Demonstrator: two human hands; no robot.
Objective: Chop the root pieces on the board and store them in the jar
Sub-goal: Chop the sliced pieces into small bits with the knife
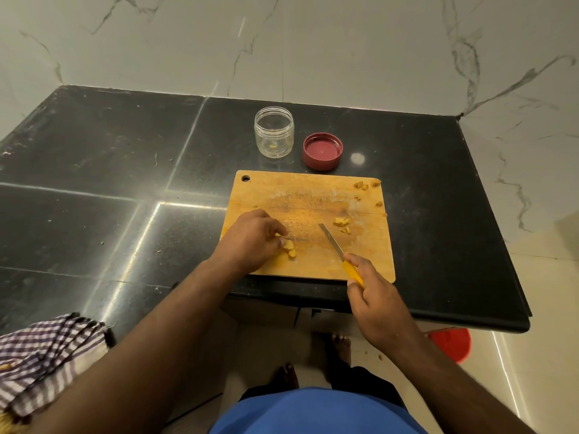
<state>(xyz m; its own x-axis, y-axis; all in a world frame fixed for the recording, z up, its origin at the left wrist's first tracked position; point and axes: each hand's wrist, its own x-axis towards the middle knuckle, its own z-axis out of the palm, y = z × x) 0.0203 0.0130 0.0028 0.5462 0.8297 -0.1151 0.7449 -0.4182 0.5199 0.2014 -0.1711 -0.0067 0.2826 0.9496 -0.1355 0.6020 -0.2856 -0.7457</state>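
Root pieces (289, 247), yellow and cut into chunks, lie on a wooden cutting board (313, 195), so the account starts with what carries it all. Largest is the black stone counter (109, 183), which fills the middle of the view and meets a white marbled wall (313, 42) at twelve o'clock. At eight o'clock a checked cloth (47, 355) hangs over the counter's near edge. The board sits at the centre, close to that edge, with a round hole in its far left corner. The left hand (250, 239) rests on the board's nine o'clock side, fingers curled round the chunks at its fingertips. The right hand (376, 302), at the board's five o'clock corner, grips the yellow handle of a knife (340, 253), whose blade points toward eleven o'clock across the board. Beyond the blade tip, toward one o'clock, is a second small heap of cut bits (342, 223), and scraps (366, 184) are scattered in the board's far right corner. At twelve o'clock from the board stands a clear open jar (274, 133) with a bit of yellow at its bottom. Just beside it, at its three o'clock, a red lid (322, 150) lies upside down.
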